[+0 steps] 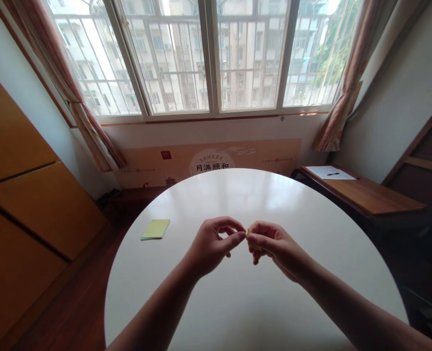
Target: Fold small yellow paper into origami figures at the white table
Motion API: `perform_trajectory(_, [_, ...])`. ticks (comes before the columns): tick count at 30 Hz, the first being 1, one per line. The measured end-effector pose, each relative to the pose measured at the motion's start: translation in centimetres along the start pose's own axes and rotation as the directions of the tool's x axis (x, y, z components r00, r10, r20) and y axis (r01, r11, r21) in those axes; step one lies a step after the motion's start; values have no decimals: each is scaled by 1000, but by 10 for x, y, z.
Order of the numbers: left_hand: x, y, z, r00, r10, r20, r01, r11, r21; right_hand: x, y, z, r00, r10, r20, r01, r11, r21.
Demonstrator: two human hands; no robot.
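Over the middle of the white round table (259,302), my two hands meet fingertip to fingertip. My right hand (276,243) is closed in a pinch on a small piece of yellow paper (249,231), most of which its fingers hide. Thumb and forefinger of my left hand (213,243) pinch together at the paper's left edge; the other fingers curl below. How the paper is folded or creased cannot be made out. To the left on the tabletop lies a pad of yellow-green sticky notes (156,228), with a bluish layer showing at its bottom edge.
A wooden bench (380,195) at the right bears a white sheet (325,172) with a dark pen (332,174) on it. Behind the table, a printed panel (274,148) stands below the window (245,58). Orange-brown cabinets (36,209) are at the left.
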State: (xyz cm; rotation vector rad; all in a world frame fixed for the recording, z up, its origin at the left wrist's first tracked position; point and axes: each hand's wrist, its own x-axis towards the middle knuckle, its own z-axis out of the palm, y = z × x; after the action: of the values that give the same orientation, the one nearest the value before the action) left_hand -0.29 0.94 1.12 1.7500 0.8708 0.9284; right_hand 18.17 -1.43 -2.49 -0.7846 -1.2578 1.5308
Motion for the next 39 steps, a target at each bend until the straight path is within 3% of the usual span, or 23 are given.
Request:
perform_trajectory(8, [3,-4,-4,995,-59,77,59,998,5,1,1,-3,999,32,-17,-33,999,-37])
perform_trajectory(23, [0,-2,-3,999,-20,50,17,998,59,1,0,-2,1000,20,-19,-20,999,-43])
perform_trajectory(32, [2,-1,-5,991,-110,77,105,992,69,2,1,-4,994,-112,-2,108,957,-270])
perform_trajectory(39, [0,-1,-8,981,-168,94,154,979,136,3,4,-3,995,-100,-5,93,939,-330])
